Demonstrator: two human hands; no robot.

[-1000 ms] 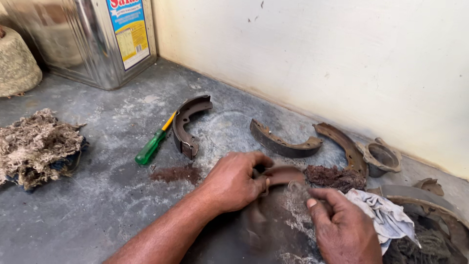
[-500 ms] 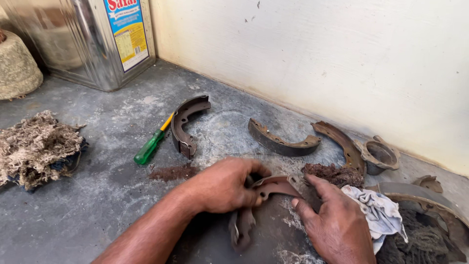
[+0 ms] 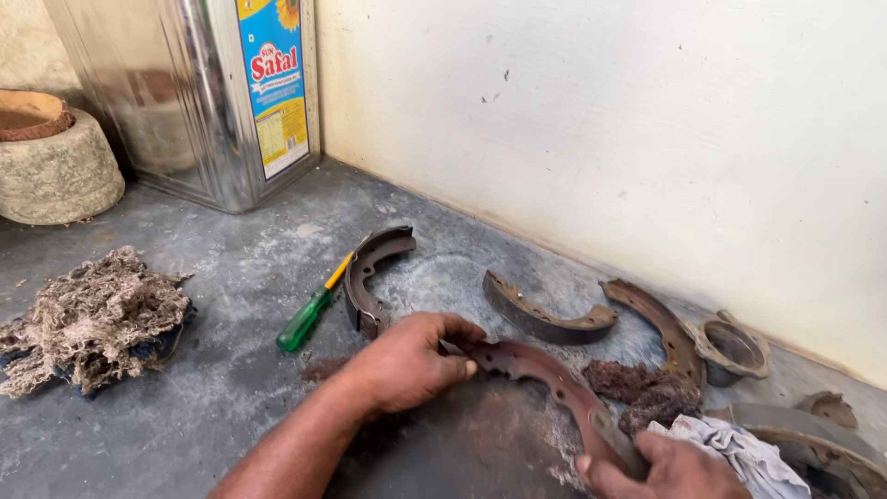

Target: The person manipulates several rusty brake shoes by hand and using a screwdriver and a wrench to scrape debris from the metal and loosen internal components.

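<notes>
Only package around is the big square metal tin (image 3: 185, 92) standing upright at the top left, on the grey floor right up against the pale wall's corner. Shiny silver sides, a bit dented, reflecting the stuff next to it. One tall rectangular label (image 3: 274, 88) is stuck on its right-facing side: blue at the top, yellow lower down, with a red patch. No signs or screens anywhere.

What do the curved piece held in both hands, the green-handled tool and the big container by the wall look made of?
Rusty curved brake shoe, held by the left hand and right hand: likely steel, brown matte rust. Green-handled screwdriver: glossy, translucent-looking plastic handle. Large square tin: thin sheet metal, shiny and reflective.
</notes>
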